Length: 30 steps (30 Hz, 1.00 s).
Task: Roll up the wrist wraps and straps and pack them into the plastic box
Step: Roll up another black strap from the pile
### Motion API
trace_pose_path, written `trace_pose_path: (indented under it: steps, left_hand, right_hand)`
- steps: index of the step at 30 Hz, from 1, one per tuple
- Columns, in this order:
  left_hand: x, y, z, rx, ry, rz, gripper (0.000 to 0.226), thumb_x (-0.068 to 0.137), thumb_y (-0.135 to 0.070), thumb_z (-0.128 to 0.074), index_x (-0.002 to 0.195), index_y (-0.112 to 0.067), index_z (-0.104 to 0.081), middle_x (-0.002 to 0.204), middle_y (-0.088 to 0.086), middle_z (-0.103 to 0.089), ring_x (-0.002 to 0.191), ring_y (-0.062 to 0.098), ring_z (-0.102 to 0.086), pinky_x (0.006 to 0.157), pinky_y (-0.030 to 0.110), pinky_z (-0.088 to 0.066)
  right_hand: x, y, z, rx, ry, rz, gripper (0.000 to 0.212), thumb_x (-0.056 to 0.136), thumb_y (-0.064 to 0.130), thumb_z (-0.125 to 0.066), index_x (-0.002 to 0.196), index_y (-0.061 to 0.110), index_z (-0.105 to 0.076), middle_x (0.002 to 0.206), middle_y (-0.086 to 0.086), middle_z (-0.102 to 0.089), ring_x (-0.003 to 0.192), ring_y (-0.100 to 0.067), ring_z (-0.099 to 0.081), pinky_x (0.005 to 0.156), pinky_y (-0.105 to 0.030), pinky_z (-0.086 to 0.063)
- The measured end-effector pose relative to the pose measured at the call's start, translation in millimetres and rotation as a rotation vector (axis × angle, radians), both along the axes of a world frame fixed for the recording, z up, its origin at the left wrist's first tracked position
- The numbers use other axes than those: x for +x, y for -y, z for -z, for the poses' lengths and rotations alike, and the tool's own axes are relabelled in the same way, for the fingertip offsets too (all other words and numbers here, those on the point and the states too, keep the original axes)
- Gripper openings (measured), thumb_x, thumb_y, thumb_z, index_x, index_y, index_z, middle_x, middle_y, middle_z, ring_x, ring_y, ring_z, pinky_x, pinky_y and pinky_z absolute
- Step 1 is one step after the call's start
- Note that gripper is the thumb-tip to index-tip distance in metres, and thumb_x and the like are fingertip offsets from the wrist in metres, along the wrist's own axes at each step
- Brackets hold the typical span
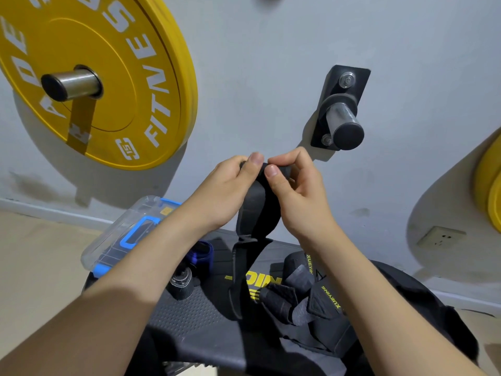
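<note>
Head view: left hand (230, 185) and right hand (295, 185) pinch black strap (257, 213) top, above bench (189, 316).

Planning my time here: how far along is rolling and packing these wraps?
Done: a blue roll and a black roll sit on the bench by the plastic box. In hand: the left hand and right hand pinch the top of a black strap. Left: the loose straps on the bench, then packing everything.

plastic box (112, 236) partly hidden, yellow plate (122, 50) cropped left
</note>
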<state>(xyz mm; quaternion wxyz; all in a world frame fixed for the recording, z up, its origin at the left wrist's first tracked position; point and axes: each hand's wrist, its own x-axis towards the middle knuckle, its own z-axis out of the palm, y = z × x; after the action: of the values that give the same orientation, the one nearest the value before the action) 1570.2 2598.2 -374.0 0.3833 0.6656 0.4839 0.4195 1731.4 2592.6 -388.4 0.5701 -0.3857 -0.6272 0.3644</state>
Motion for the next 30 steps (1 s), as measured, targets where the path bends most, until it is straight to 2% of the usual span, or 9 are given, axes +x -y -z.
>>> trace_pose_path:
  steps: [4, 6, 8, 13, 17, 19, 22, 26, 30]
  left_hand:
    - [-4, 3, 2, 0.05, -0.063, 0.019, 0.026, 0.115, -0.038, -0.045, 0.117, -0.019, -0.062, 0.112, 0.002, -0.07, 0.109, 0.02, -0.065, 0.094, 0.039, -0.052]
    - [-2, 4, 3, 0.066, -0.018, 0.032, 0.017, 0.115, -0.027, -0.046, 0.118, -0.017, -0.059, 0.117, 0.002, -0.068, 0.113, 0.015, -0.063, 0.096, 0.033, -0.051]
    - [2, 3, 2, 0.056, 0.036, -0.001, 0.012, 0.114, -0.021, -0.047, 0.117, -0.018, -0.059, 0.114, -0.001, -0.067, 0.108, 0.009, -0.062, 0.091, 0.027, -0.048]
    - [6, 4, 1, 0.01, -0.033, -0.061, 0.054, 0.111, -0.06, -0.034, 0.122, -0.016, -0.064, 0.118, 0.004, -0.072, 0.113, 0.016, -0.066, 0.094, 0.037, -0.053]
    - [8, 5, 6, 0.058, -0.098, -0.092, 0.052, 0.113, -0.055, -0.032, 0.112, -0.012, -0.062, 0.104, 0.006, -0.069, 0.098, 0.022, -0.064, 0.088, 0.044, -0.052]
    - [8, 5, 8, 0.112, -0.135, -0.104, 0.04, 0.115, -0.049, -0.036, 0.101, -0.017, -0.056, 0.091, -0.001, -0.06, 0.082, 0.016, -0.055, 0.073, 0.04, -0.046]
    - [7, 5, 8, 0.153, -0.165, -0.114, 0.028, 0.115, -0.041, -0.04, 0.1, -0.022, -0.055, 0.09, -0.005, -0.061, 0.085, 0.014, -0.057, 0.07, 0.038, -0.042]
    - [5, 1, 4, 0.024, -0.019, -0.145, 0.028, 0.112, -0.044, -0.045, 0.116, -0.022, -0.061, 0.114, -0.004, -0.068, 0.113, 0.017, -0.063, 0.098, 0.041, -0.051]
    - [3, 4, -2, 0.032, -0.044, -0.058, 0.052, 0.11, -0.059, -0.04, 0.118, -0.015, -0.067, 0.111, 0.003, -0.075, 0.106, 0.02, -0.069, 0.089, 0.042, -0.055]
  right_hand:
    - [1, 1, 1, -0.125, 0.037, -0.012, 0.009, 0.103, 0.036, -0.055, 0.1, 0.027, -0.057, 0.083, 0.006, -0.058, 0.075, -0.011, -0.051, 0.067, -0.021, -0.042]
    - [0, 1, 5, -0.175, 0.164, 0.036, 0.027, 0.111, 0.048, -0.044, 0.099, 0.027, -0.055, 0.087, 0.019, -0.057, 0.079, -0.003, -0.053, 0.075, -0.023, -0.043]
    - [-2, 0, 7, -0.145, 0.237, 0.062, 0.034, 0.115, 0.047, -0.038, 0.102, 0.023, -0.058, 0.096, 0.013, -0.061, 0.089, -0.005, -0.057, 0.083, -0.03, -0.045]
    - [-10, 4, 8, -0.031, 0.177, 0.064, 0.023, 0.107, 0.044, -0.041, 0.108, 0.024, -0.052, 0.098, 0.013, -0.059, 0.094, -0.007, -0.056, 0.085, -0.034, -0.048]
    - [-11, 0, 4, -0.193, 0.066, 0.053, 0.022, 0.095, 0.046, -0.046, 0.106, 0.029, -0.055, 0.095, 0.012, -0.063, 0.087, -0.009, -0.058, 0.076, -0.031, -0.05]
    - [-10, -3, 3, -0.355, 0.051, 0.038, 0.035, 0.097, 0.059, -0.042, 0.11, 0.032, -0.061, 0.107, 0.021, -0.067, 0.103, -0.008, -0.062, 0.09, -0.034, -0.052]
    - [-10, 1, 4, -0.43, 0.187, -0.014, 0.062, 0.109, 0.064, -0.025, 0.127, 0.024, -0.07, 0.126, 0.001, -0.074, 0.12, -0.018, -0.07, 0.108, -0.048, -0.053]
    - [-7, 4, 2, -0.243, 0.202, 0.061, 0.035, 0.114, 0.046, -0.042, 0.112, 0.019, -0.064, 0.115, -0.001, -0.072, 0.107, -0.015, -0.068, 0.093, -0.039, -0.053]
    - [-6, 5, 2, -0.137, 0.096, 0.01, 0.013, 0.112, 0.025, -0.053, 0.12, 0.016, -0.057, 0.123, -0.004, -0.07, 0.119, -0.019, -0.066, 0.103, -0.04, -0.053]
